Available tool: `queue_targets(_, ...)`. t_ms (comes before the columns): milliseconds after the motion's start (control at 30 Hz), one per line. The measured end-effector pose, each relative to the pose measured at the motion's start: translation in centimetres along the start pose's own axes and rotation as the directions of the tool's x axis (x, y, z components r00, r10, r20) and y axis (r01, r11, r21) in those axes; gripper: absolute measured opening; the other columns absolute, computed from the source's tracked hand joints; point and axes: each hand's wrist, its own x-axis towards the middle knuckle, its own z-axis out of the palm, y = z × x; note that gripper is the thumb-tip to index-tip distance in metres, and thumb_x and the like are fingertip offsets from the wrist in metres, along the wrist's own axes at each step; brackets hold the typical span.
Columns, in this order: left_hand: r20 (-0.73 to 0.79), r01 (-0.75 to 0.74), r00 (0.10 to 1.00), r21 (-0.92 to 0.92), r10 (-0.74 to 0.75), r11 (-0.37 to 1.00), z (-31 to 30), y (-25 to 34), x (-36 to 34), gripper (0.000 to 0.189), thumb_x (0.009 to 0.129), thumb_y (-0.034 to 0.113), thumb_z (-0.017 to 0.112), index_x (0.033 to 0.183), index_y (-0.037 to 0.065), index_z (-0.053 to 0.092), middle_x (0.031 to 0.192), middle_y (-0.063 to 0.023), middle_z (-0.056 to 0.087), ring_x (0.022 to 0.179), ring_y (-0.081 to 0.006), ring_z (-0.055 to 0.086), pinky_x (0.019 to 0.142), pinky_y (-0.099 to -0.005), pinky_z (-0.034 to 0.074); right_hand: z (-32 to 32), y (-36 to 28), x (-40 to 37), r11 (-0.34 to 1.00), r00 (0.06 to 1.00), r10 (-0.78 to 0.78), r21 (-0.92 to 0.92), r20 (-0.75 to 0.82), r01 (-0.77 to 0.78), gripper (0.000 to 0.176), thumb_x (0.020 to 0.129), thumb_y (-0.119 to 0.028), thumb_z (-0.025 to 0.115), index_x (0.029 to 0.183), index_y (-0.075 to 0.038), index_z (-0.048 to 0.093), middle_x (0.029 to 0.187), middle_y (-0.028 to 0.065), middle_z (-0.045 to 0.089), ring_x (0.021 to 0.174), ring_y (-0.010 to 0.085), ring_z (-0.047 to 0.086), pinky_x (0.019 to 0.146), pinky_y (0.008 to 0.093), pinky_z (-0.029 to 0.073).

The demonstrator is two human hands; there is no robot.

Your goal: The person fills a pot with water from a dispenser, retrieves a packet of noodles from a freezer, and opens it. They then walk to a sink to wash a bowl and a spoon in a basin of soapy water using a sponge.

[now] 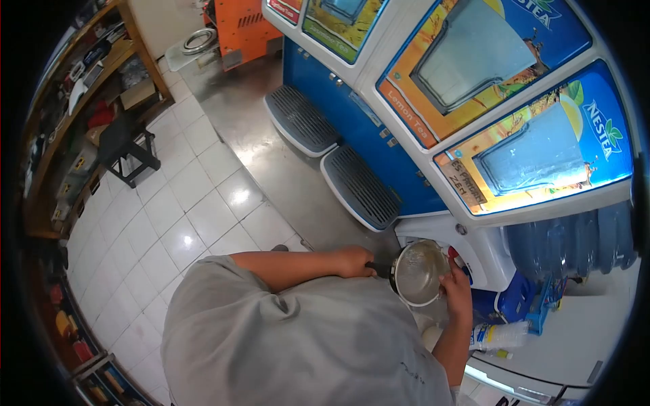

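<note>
A metal saucepan (418,277) with a dark handle (380,269) is held in front of a white water dispenser (489,247). Around the handle, the fingers of my left hand (355,261) are closed. My right hand (458,289) is at the pan's far side, its forefinger reaching up to the dispenser's red tap (453,252). The right thumb overlaps the pan's rim. The pan's pale inside faces up under the taps.
Drink machines (433,135) with two drip trays (362,189) stand on a steel counter (271,162). A large water bottle (572,240), a blue box (504,301) and plastic cups (501,335) are at right. A black stool (127,152) stands by shelves at left.
</note>
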Motion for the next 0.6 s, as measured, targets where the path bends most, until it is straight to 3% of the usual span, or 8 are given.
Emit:
queue_targets(100,0.006,0.008,1.0,-0.018,-0.008,1.0,-0.3,0.3,-0.2,0.044,0.097,0.045,0.066,0.104,0.002,0.067,0.103,-0.0233,0.068,0.099,-0.0432,0.066,0.086,-0.0508,0.05,0.3,0.2,0.0,0.997,1.0,-0.028,0.07,-0.007,0.028,0.073,0.088,-0.008,0.062,0.156,0.007,0.04,0.075,-0.0009,0.051,0.059,0.0094,0.049,0.056,0.0255,0.041)
queue_targets(200,-0.024,-0.038,0.999,-0.042,0.037,0.998,0.1,-0.4,-0.2,0.041,0.097,0.042,0.066,0.104,0.002,0.067,0.099,-0.024,0.068,0.097,-0.0435,0.065,0.085,-0.0508,0.049,0.7,-0.6,-0.3,0.991,0.999,-0.026,0.13,-0.019,0.028,0.073,0.088,-0.007,0.063,0.156,0.007,0.04,0.074,-0.001,0.05,0.059,0.0089,0.049,0.056,0.0253,0.041)
queue_targets(300,0.006,-0.011,1.0,-0.093,0.011,0.996,-0.5,-0.1,-0.3,0.039,0.097,0.04,0.067,0.104,0.002,0.067,0.097,-0.0244,0.068,0.095,-0.0435,0.065,0.084,-0.0507,0.049,0.5,0.2,0.0,0.988,0.997,0.054,0.15,-0.052,-0.046,0.07,0.087,-0.01,0.067,0.154,-0.001,0.049,0.075,0.0004,0.056,0.065,0.0104,0.052,0.06,0.0283,0.043)
queue_targets(600,-0.012,-0.007,1.0,-0.001,0.007,1.0,-1.3,0.4,-0.3,0.039,0.097,0.042,0.068,0.103,0.003,0.069,0.093,-0.023,0.069,0.089,-0.0423,0.066,0.082,-0.0499,0.05,0.7,-1.0,-0.1,0.992,0.991,0.095,0.089,-0.089,-0.087,0.069,0.086,-0.013,0.07,0.151,0.0,0.052,0.08,0.0018,0.061,0.069,0.0121,0.056,0.064,0.03,0.047)
